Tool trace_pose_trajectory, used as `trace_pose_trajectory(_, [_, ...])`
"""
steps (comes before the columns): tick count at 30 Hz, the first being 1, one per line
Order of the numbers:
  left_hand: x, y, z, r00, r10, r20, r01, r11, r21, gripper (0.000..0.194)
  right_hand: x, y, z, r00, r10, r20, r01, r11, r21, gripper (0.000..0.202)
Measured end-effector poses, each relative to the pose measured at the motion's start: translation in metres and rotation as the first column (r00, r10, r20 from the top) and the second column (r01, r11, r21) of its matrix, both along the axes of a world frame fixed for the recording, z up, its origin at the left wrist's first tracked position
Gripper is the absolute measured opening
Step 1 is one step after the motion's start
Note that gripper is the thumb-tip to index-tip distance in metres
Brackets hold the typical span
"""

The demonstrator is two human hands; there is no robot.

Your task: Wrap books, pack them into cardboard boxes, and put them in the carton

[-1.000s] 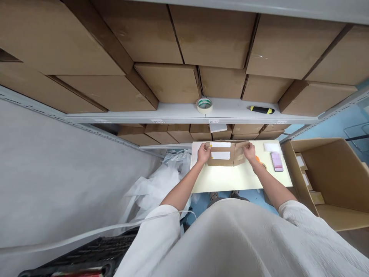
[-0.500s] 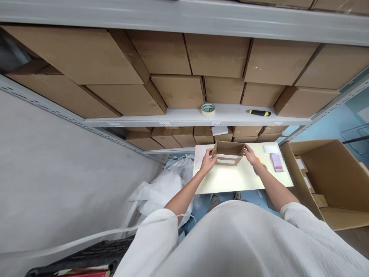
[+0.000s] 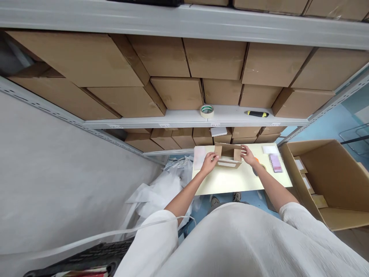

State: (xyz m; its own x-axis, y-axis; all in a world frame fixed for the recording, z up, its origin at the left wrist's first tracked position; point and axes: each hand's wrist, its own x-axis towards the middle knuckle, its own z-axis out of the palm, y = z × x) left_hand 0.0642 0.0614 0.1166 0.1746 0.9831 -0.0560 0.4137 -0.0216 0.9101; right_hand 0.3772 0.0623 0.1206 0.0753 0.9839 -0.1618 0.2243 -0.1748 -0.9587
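Note:
A small brown cardboard box [image 3: 227,164] with a white label on its near side sits on the pale yellow table [image 3: 213,186], its top uncovered. Its two short end flaps are folded inward. At the box's left end, my left hand [image 3: 211,161] has its fingers closed on the edge. My right hand [image 3: 248,154] grips the right end, thumb and fingers at the flap. Partly hidden by my right forearm, tape rolls [image 3: 263,167] lie on the table.
Shelves [image 3: 184,124] of cardboard boxes stand ahead, holding a tape roll [image 3: 206,111] and a yellow-black cutter [image 3: 257,114]. A large open carton [image 3: 340,173] is at right, white plastic sheeting [image 3: 164,192] at left. A phone [image 3: 276,163] lies on the table.
The box's end flaps have folded inward, and its long far flap now shows tilted up. Both hands have shifted slightly at its ends.

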Motion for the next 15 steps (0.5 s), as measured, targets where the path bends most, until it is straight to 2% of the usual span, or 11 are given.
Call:
trace_pose_trajectory(4, [-0.001, 0.0, -0.003, 1.0, 0.029, 0.001, -0.029, 0.999, -0.025, 0.033, 0.007, 0.0, -0.003, 0.998, 0.027, -0.056, -0.024, 0.999, 0.047, 0.051])
trace_pose_trajectory(9, [0.007, 0.01, -0.005, 0.984, 0.176, -0.024, -0.177, 0.98, -0.088, 0.061, 0.009, -0.002, 0.001, 0.993, -0.009, -0.118, -0.003, 0.995, -0.095, 0.032])
trace_pose_trajectory(12, [0.015, 0.021, -0.009, 0.978, 0.199, -0.067, -0.208, 0.961, -0.181, 0.069, 0.008, -0.006, 0.001, 0.994, 0.022, -0.11, -0.038, 0.988, -0.148, 0.035])
trace_pose_trajectory(15, [0.02, 0.031, -0.015, 0.977, 0.188, -0.1, -0.208, 0.945, -0.251, 0.066, 0.007, -0.009, -0.005, 0.993, 0.083, -0.084, -0.094, 0.986, -0.137, 0.047])
